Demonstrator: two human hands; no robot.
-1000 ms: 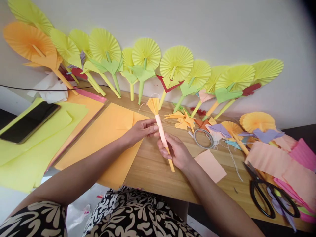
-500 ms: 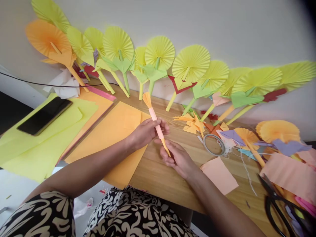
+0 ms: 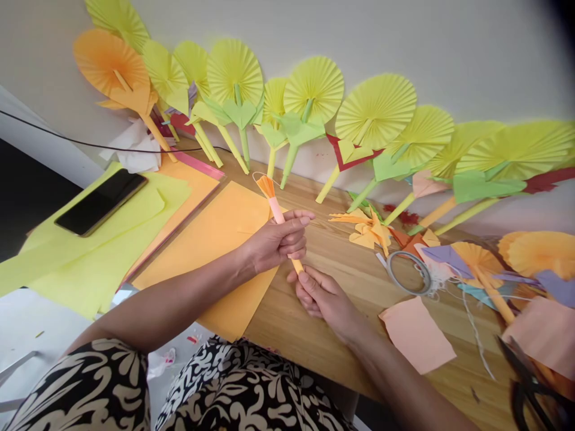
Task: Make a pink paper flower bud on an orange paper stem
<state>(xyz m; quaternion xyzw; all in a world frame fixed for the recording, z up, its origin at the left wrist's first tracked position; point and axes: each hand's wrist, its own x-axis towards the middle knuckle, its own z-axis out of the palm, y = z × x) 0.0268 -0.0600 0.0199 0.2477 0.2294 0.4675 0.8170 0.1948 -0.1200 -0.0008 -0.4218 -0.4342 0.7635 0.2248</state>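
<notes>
A paper flower stick (image 3: 275, 206) has a folded orange fan tip, a pink wrapped middle and an orange lower end. My left hand (image 3: 278, 242) is wrapped round its middle, fingers curled closed. Just below, my right hand (image 3: 321, 296) pinches the stick's orange lower end between thumb and fingers. Both hands hover above the wooden table (image 3: 314, 323), beside a large orange paper sheet (image 3: 224, 239). A thin white thread loops near the fan tip.
Many yellow pleated paper fans (image 3: 375, 111) on green stems lean along the wall, with an orange one (image 3: 110, 63) at the left. A phone (image 3: 101, 200) lies on yellow paper. A tape roll (image 3: 408, 272), a pink paper piece (image 3: 417, 335), scissors (image 3: 534, 389) and paper scraps lie at right.
My left hand has closed fully round the stick and the fan tip has folded narrower. My right hand slid to the stick's lower end. The view has shifted to the left.
</notes>
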